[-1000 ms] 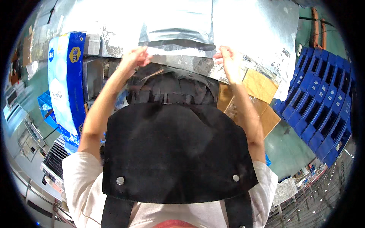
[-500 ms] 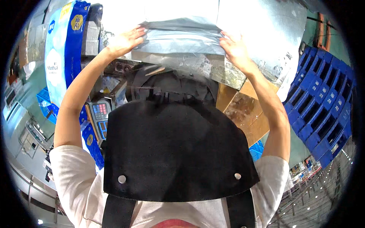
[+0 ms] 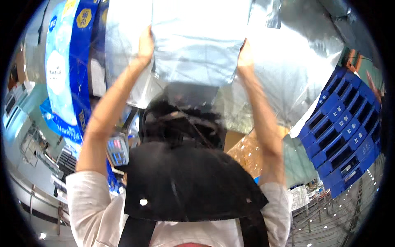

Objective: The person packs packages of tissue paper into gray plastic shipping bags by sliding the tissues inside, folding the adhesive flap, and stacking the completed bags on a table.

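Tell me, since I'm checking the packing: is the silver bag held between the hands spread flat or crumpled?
Spread flat: the left hand and right hand grip opposite edges of the silver bag, stretching it smooth.

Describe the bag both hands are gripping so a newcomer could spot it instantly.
Start at the big crinkled silver foil sheet across the top. In front of it, the left hand and right hand hold a pale blue-grey bag by its side edges. It is smooth and matt, unlike the shiny foil.

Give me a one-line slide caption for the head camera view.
Left hand and right hand hold a silvery plastic bag raised by its sides, blue stacked pallets to the right.
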A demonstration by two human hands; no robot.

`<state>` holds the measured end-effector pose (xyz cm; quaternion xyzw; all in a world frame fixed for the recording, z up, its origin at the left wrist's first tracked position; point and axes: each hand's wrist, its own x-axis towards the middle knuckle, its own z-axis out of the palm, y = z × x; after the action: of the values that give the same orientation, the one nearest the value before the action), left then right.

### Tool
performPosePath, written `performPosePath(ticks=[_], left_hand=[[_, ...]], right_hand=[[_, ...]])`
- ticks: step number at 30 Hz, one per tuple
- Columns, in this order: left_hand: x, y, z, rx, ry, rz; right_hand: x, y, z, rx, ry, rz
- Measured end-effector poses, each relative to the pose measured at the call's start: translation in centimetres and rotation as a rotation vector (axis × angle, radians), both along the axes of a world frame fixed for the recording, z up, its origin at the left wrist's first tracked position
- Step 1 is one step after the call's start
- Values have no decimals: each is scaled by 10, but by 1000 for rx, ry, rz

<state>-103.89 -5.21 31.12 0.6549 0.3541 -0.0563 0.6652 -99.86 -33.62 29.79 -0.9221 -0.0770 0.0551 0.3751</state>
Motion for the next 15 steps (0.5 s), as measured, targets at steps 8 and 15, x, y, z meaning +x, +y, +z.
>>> performPosePath(ticks=[8,15], left_hand=[[19,-38,119,-272,225,133],[91,-76,152,-36,-327,-23]], right_hand=[[20,-2,109,845,770,-45],[86,-72,192,755,205,95]])
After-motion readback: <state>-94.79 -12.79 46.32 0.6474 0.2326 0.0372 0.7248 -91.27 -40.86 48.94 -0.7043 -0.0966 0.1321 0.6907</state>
